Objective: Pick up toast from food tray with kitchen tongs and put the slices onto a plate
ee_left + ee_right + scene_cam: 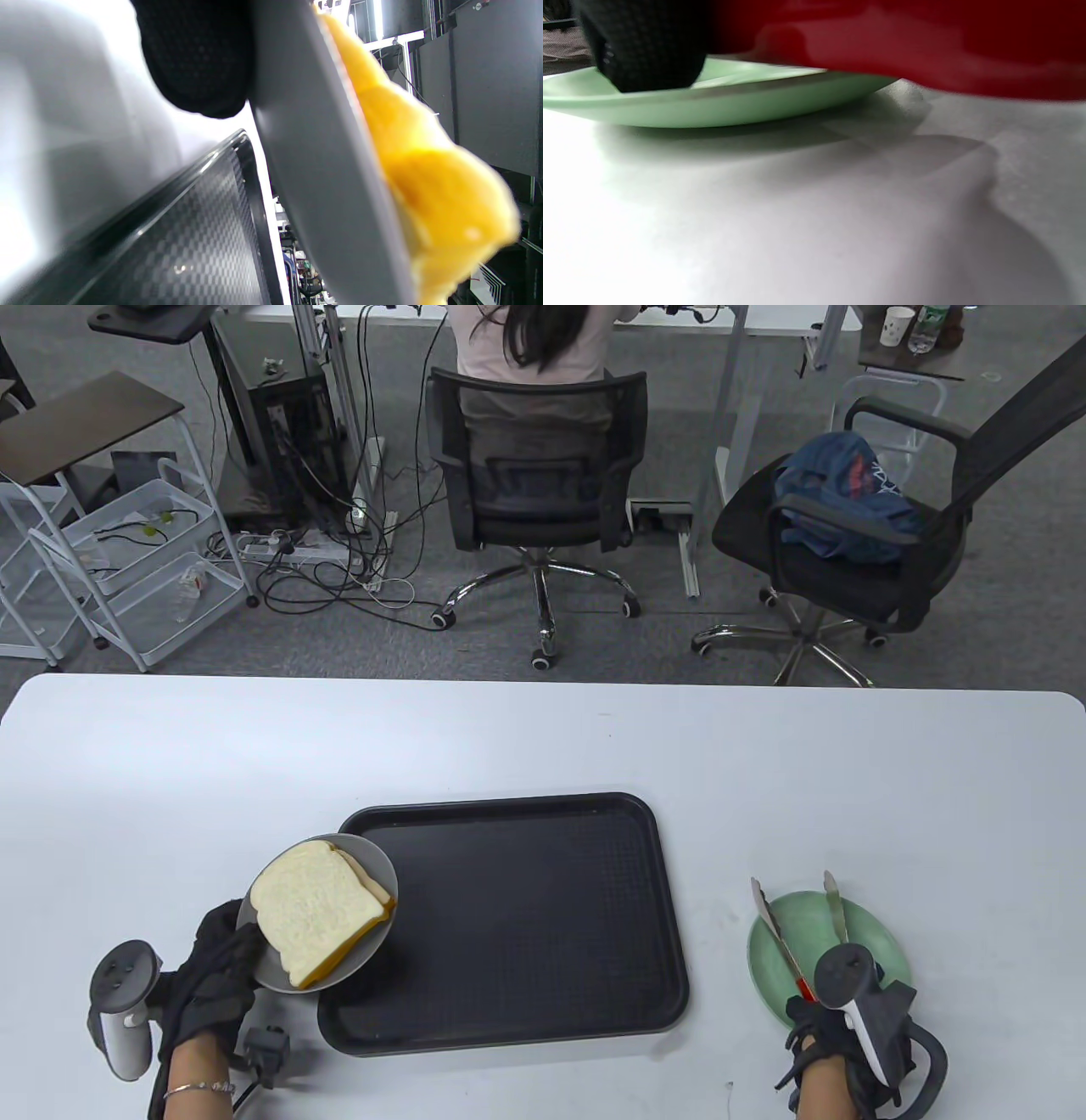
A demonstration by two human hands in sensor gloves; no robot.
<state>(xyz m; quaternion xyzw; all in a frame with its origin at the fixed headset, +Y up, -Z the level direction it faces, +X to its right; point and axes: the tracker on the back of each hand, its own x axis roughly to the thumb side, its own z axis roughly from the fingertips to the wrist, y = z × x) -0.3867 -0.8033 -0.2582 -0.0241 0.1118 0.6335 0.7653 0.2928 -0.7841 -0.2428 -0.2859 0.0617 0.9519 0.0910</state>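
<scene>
**A:** What does the toast point(316, 909) look like?

**B:** It is two soft white slices with yellow crust, one on top of the other. They lie on a grey plate point(373, 943). The left hand point(212, 976) grips that plate by its rim and holds it up, tilted, over the near left corner of the black tray point(543, 916).

**A:** And the tongs point(797, 933)?

**B:** They are to the right of the tray. The right hand point(848, 1044) holds their red handle. The two metal arms are spread apart over a green plate point(764, 967), which sits on the white table point(543, 738).

**A:** Is anything in the way?

**B:** The tracker on the right hand hides part of the tongs. Behind the table are two black chairs point(534, 492) and a person's back point(534, 347).
</scene>
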